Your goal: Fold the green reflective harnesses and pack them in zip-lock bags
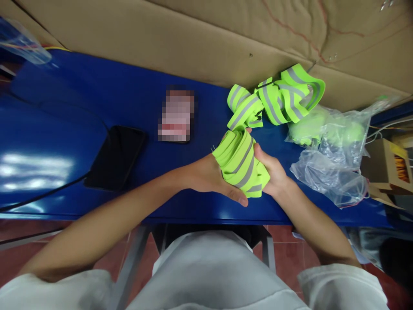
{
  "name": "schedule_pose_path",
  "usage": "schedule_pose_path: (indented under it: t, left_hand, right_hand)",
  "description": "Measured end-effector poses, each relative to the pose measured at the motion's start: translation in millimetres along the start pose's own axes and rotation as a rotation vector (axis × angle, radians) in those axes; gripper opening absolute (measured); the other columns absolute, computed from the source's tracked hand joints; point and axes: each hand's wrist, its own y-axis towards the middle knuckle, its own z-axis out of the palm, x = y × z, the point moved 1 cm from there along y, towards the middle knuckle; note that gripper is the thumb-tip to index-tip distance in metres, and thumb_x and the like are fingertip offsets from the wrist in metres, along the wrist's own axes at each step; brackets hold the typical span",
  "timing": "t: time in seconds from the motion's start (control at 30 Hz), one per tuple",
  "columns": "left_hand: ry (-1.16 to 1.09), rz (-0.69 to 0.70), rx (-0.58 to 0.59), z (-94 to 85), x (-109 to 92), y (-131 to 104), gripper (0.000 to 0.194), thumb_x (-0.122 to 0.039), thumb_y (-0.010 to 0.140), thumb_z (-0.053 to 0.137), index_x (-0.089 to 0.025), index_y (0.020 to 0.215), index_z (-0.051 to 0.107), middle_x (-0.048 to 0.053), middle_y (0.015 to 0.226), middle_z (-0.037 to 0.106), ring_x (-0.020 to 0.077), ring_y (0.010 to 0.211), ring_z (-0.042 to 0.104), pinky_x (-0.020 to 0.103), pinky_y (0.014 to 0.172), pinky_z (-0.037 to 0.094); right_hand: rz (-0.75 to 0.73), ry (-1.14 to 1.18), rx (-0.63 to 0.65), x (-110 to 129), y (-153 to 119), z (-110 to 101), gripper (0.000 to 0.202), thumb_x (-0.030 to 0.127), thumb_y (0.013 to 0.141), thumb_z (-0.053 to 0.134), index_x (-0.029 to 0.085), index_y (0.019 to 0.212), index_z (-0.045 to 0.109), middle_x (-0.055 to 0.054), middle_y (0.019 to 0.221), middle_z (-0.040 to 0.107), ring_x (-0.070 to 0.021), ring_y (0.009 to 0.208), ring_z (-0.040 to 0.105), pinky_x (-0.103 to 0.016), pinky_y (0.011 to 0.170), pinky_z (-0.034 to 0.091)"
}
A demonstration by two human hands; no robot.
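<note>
Neon yellow-green bundle of grey-striped strap [240, 161], folded in layers, held between both hands above the front part of a blue table [80, 86]. Left hand [206, 174]: against the bundle's left side, thumb extended along its lower edge; the other fingers mostly hidden, so whether they are spread or together cannot be told. Right hand [273, 172]: at the bundle's right side, thumb pressed to its edge; remaining fingers largely covered, arrangement not discernible.

Just beyond the bundle: loose coils of matching strap [284, 97], lying on the table by a tan panel [193, 43]. Right of these: clear plastic bags [329, 172], crumpled, one with yellow-green contents. Farther right: cardboard box [382, 165], open.

Left of the coils: phone [176, 116], lying flat, its face pixelated. Nearer the left forearm: black phone [116, 157], dark screen, with a black cable [58, 191] reaching its edge. Far left corner: clear plastic item [27, 45], kind unclear.
</note>
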Motion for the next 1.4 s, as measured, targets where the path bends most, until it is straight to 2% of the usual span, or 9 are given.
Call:
schedule_pose_path:
  t: [0.13,0.27,0.57,0.73,0.83,0.97,1.1,1.27,1.4]
  left_hand:
    - [0.092,0.061,-0.02,1.0,4,-1,0.084,-0.029,0.051,0.102,-0.029,0.129,0.069,0.009,0.137,0.068,0.0358,0.149,0.048,0.054,0.132,0.032]
    - [0.183,0.084,-0.077,-2.7,7,-4,0.058,-0.04,0.066,0.094,-0.026,0.117,0.072,0.008,0.133,0.07,0.0342,0.143,0.054,0.054,0.129,0.036]
    - [0.334,0.169,-0.105,-2.3,-5,-7,0.058,-0.039,0.068,0.091,-0.019,0.117,0.067,0.013,0.124,0.071,0.0347,0.129,0.061,0.058,0.118,0.045]
    - [0.181,0.095,-0.306,-8.3,-2,-3,0.053,-0.041,0.066,0.094,-0.018,0.105,0.068,0.008,0.109,0.073,0.0271,0.106,0.069,0.049,0.106,0.054]
    - [-0.012,0.002,-0.383,-9.8,2,-1,0.062,-0.052,0.067,0.094,-0.018,0.111,0.066,0.008,0.112,0.072,0.0261,0.108,0.069,0.042,0.099,0.058]
    - [-0.147,-0.079,-0.338,-2.5,8,-7,0.082,-0.072,0.07,0.084,-0.021,0.128,0.059,0.012,0.13,0.067,0.0303,0.124,0.065,0.036,0.096,0.059]
    - [-0.128,-0.168,-0.31,4.1,8,-11,0.09,-0.083,0.066,0.079,-0.021,0.128,0.055,0.011,0.116,0.069,0.0275,0.101,0.071,0.028,0.068,0.057]
    - [-0.145,-0.043,-0.382,5.6,7,-4,0.068,-0.054,0.07,0.093,-0.02,0.119,0.06,0.007,0.118,0.072,0.019,0.104,0.069,0.026,0.086,0.057]
    - [-0.29,-0.036,-0.389,13.5,9,-1,0.054,-0.042,0.076,0.091,-0.021,0.12,0.068,0.006,0.125,0.074,0.0208,0.117,0.069,0.03,0.101,0.055]
  right_hand:
    - [-0.019,-0.058,-0.126,-8,1,5,0.064,0.077,0.09,0.06,0.025,0.126,0.068,-0.006,0.11,0.078,-0.0275,0.116,0.072,-0.043,0.095,0.063]
    - [-0.12,-0.148,-0.239,-7,-2,10,0.059,0.077,0.093,0.056,0.025,0.12,0.068,-0.005,0.11,0.076,-0.0256,0.111,0.071,-0.041,0.092,0.061]
    - [-0.327,-0.659,-0.399,-1,-20,21,0.047,0.063,0.107,0.039,0.023,0.116,0.061,-0.005,0.113,0.069,-0.0204,0.104,0.065,-0.038,0.091,0.054]
    - [-0.788,-0.856,-0.533,-3,-22,17,0.051,0.059,0.108,0.037,0.028,0.148,0.046,-0.012,0.136,0.057,-0.0278,0.121,0.061,-0.049,0.104,0.054]
    - [-0.955,-1.189,-0.361,-5,-21,23,0.071,0.062,0.103,0.048,0.026,0.162,0.03,-0.016,0.151,0.049,-0.0357,0.143,0.049,-0.057,0.116,0.048]
    - [-0.895,-1.398,-0.348,-12,-18,29,0.085,0.05,0.1,0.063,0.02,0.166,0.019,-0.02,0.152,0.051,-0.0365,0.15,0.044,-0.058,0.121,0.044]
    - [-0.855,-1.299,-0.345,-15,-21,26,0.077,0.045,0.101,0.062,0.029,0.166,0.023,-0.013,0.153,0.055,-0.0346,0.147,0.051,-0.056,0.12,0.047]
    - [-0.689,-1.042,-0.542,-3,-27,17,0.047,0.041,0.103,0.058,0.025,0.147,0.054,-0.011,0.14,0.067,-0.0298,0.126,0.068,-0.046,0.109,0.057]
    - [-0.641,-0.867,-0.537,2,-25,16,0.041,0.043,0.103,0.059,0.025,0.14,0.058,-0.009,0.133,0.071,-0.0277,0.121,0.069,-0.043,0.106,0.058]
